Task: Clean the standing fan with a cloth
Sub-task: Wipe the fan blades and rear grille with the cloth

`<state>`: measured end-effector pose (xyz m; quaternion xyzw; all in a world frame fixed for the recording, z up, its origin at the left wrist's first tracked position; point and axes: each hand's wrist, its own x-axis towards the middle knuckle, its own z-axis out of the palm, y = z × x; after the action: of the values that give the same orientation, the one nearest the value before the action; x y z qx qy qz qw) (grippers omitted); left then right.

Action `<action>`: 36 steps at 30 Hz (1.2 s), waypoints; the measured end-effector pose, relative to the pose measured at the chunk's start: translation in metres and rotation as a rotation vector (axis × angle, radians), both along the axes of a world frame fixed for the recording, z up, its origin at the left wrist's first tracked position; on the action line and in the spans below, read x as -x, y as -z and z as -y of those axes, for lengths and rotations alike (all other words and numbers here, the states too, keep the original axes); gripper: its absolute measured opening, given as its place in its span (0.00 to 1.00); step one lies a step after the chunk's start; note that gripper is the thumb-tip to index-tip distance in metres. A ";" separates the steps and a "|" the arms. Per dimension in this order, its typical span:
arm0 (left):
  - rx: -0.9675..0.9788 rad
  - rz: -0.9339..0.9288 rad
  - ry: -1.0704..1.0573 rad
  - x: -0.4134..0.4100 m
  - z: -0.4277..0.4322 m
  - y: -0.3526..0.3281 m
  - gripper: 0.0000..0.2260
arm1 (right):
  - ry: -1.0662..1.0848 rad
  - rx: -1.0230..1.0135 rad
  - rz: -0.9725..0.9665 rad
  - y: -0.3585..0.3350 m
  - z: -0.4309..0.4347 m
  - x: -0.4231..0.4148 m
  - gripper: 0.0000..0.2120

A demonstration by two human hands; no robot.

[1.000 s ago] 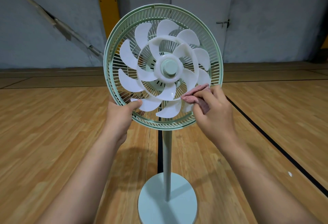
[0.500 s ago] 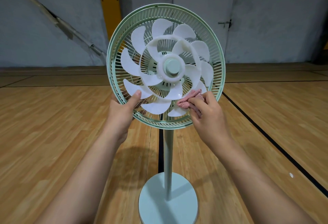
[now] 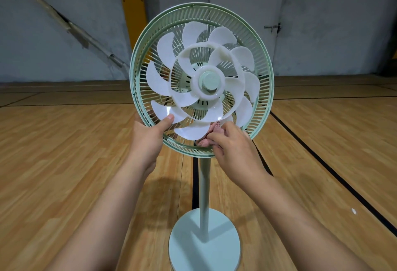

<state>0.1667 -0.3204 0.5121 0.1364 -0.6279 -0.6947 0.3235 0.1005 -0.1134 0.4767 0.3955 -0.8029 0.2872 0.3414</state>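
Standing on a wooden floor (image 3: 64, 163) marked with black lines, a person cleans a standing fan (image 3: 211, 81) in a hall with grey walls. At far left, a slanted beam (image 3: 64, 21) runs down the wall, and the boards below it lie open out to the frame's edge. A yellow pad (image 3: 135, 13) hangs on the wall just behind the fan's left side.

The left hand (image 3: 148, 139) grips the lower left of the green guard (image 3: 135, 77). Its thumb lies across the front onto the tip of a white blade (image 3: 163, 112), while its fingers are hidden behind the rim. The fan head faces the camera and is turned slightly to the left. A pale pole (image 3: 203, 195) drops from it to a round base (image 3: 223, 249) at the bottom of the frame, between the two forearms.

Just right of centre, a bunched pink cloth (image 3: 211, 130) sits at the bottom of the guard, touching the lowest blade (image 3: 191, 130). The right hand (image 3: 234, 148) pinches the cloth, its fingers curled round it against the lower grille. To the right, a black line (image 3: 322, 163) crosses bare floor that reaches back to the wall. A pale door (image 3: 247, 2) with a latch stands behind the fan's right side.
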 end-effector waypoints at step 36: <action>-0.014 -0.015 0.023 0.007 0.001 0.005 0.22 | 0.080 0.225 0.062 -0.009 -0.024 0.026 0.12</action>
<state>0.1596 -0.3214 0.5074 0.1260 -0.6222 -0.7037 0.3191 0.0748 -0.0891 0.4859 0.3132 -0.7910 0.3734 0.3698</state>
